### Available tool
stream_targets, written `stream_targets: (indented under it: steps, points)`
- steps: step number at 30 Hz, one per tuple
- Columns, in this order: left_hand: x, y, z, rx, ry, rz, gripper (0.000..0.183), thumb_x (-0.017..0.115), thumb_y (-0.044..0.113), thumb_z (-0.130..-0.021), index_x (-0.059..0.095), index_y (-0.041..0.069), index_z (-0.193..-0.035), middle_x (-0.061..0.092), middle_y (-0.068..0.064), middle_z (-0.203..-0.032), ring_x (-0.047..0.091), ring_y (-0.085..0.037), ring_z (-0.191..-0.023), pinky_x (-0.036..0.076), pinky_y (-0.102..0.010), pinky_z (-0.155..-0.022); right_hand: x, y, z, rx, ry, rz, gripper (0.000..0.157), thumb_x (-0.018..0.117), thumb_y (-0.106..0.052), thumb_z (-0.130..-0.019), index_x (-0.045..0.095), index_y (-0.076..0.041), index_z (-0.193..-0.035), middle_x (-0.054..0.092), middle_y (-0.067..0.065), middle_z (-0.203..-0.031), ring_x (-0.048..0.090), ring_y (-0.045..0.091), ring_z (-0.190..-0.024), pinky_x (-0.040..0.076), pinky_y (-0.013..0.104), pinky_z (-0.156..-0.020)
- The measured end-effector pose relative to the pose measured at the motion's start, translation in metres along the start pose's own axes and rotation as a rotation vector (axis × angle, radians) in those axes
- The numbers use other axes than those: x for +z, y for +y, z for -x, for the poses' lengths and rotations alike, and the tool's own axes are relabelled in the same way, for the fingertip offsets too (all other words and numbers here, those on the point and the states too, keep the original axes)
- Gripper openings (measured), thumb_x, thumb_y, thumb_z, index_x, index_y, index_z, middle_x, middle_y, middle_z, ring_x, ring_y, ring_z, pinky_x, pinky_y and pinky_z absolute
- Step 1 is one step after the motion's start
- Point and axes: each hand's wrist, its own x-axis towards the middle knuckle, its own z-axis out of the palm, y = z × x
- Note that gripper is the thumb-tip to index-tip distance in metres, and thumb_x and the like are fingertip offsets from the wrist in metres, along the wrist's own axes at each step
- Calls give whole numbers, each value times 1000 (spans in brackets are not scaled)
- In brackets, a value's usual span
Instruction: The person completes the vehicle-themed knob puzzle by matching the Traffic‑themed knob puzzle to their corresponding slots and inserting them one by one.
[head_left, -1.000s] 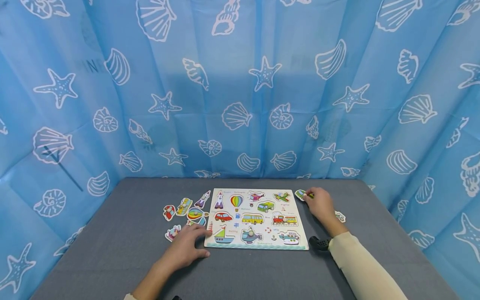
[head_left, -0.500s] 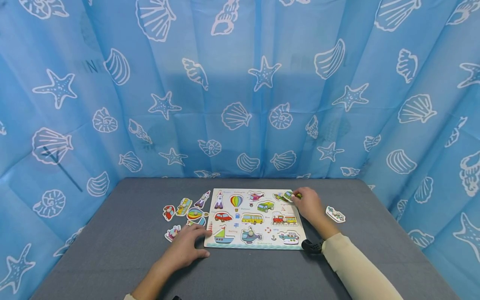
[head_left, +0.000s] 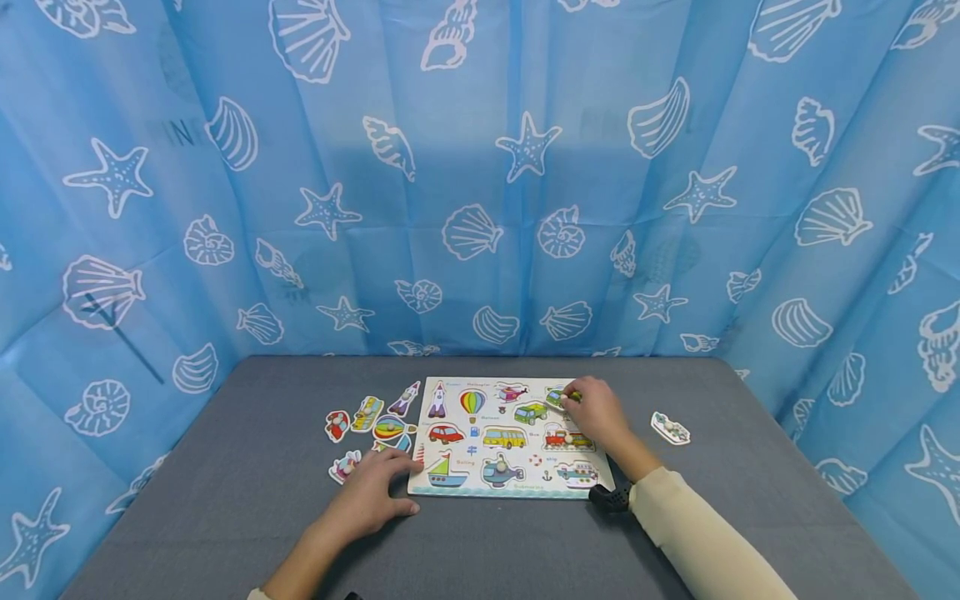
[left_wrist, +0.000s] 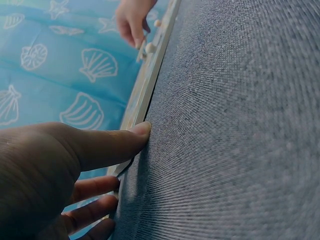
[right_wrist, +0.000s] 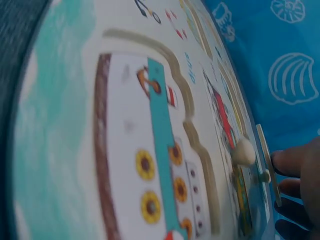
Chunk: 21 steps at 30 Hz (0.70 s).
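Note:
My right hand (head_left: 598,412) pinches a green truck puzzle piece (head_left: 554,398) over the upper right of the wooden puzzle board (head_left: 487,492), covering part of the fighter plane picture. In the right wrist view the piece (right_wrist: 268,162) stands on edge between fingers and board. My left hand (head_left: 369,493) rests at the board's lower left edge with relaxed fingers; its thumb (left_wrist: 115,146) lies along that edge in the left wrist view. Knobbed train (head_left: 568,439) and submarine (head_left: 502,472) pieces sit in their places on the board. The ship recess (right_wrist: 150,165) shows its printed picture.
Left of the board lie several loose pieces, among them a red car (head_left: 337,426), a yellow bus (head_left: 367,414), a rocket (head_left: 404,399) and a balloon (head_left: 392,427). One ship-like piece (head_left: 671,428) lies to the right. A blue shell-patterned curtain (head_left: 480,250) hangs behind the grey table (head_left: 480,550).
My right hand has lifted the truck piece from the table right of the board and carried it leftward over the board. My left hand has stayed put.

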Motion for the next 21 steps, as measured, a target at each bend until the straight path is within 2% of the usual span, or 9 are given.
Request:
stream_targets:
  steps: [6, 13, 21]
  points:
    - [0, -1, -1, -10, -6, -7, 49, 88, 26, -66, 71, 17, -111, 62, 1, -111, 53, -30, -109, 41, -53, -91, 6, -10, 0, -37, -36, 3, 7, 70, -14, -90, 71, -8, -92, 64, 11, -103, 57, 35, -102, 45, 51, -85]
    - [-1, 1, 0, -14, -15, -9, 49, 88, 25, -66, 71, 16, -111, 62, 0, -111, 54, -30, -109, 41, -53, -91, 14, -17, 0, -111, -27, 20, 7, 72, -14, -88, 71, -7, -87, 66, 7, -95, 59, 31, -100, 45, 48, -87]
    - [-1, 2, -1, -30, -30, -7, 49, 88, 26, -66, 71, 17, -112, 62, 0, -112, 53, -30, -110, 41, -53, -92, 21, -26, 0, -102, -55, 20, 5, 72, -14, -89, 71, -9, -87, 65, 6, -96, 58, 29, -98, 46, 46, -85]
